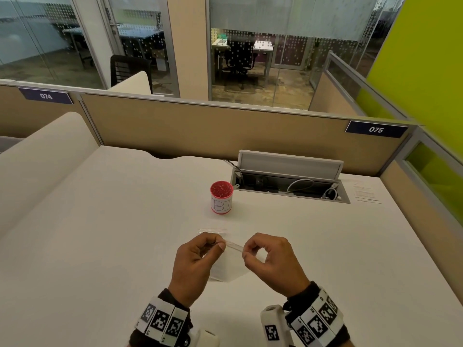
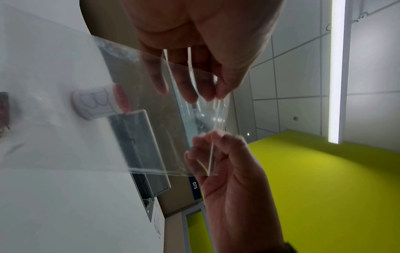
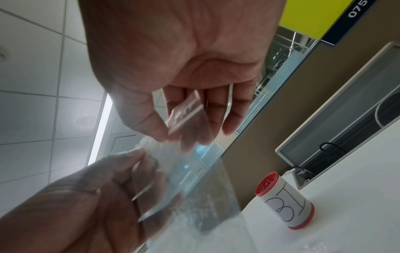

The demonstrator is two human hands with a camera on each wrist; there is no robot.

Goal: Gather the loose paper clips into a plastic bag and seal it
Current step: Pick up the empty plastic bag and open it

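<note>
Above the counter, near its front edge: both hands hold a clear bag between them, lifted off the surface.
Left hand: back turned up, wrist bent, fingers curled under; thumb and forefinger pinch the left end of the bag's top strip. Seen from the left wrist, the fingertips press the film together at one corner.
Right hand: fingers curled into a ring, thumb and forefinger pinching the right end of the same strip. From the right wrist, the ridged zip strip lies across its fingers.
Wrists: each carries a band of black-and-white square markers over a dark sleeve.
Bag: thin, glossy, transparent film, roughly rectangular, slightly creased; it hangs down from the pinched strip toward the counter. Whether its mouth is parted or closed cannot be told.
Bag contents: no clips can be made out inside.
Cup: small upright cylinder, red rim and base, white paper label with hand-drawn letters; it stands beyond the hands, well apart from them.
Clips: small red pieces filling the cup; single shapes are too small to tell.
Second bag: flat clear film lying on the counter between the cup and the hands.
Counter: smooth, matte, white.
Cable box: grey lid tilted up, dark recess with cables, just right of the cup.
</note>
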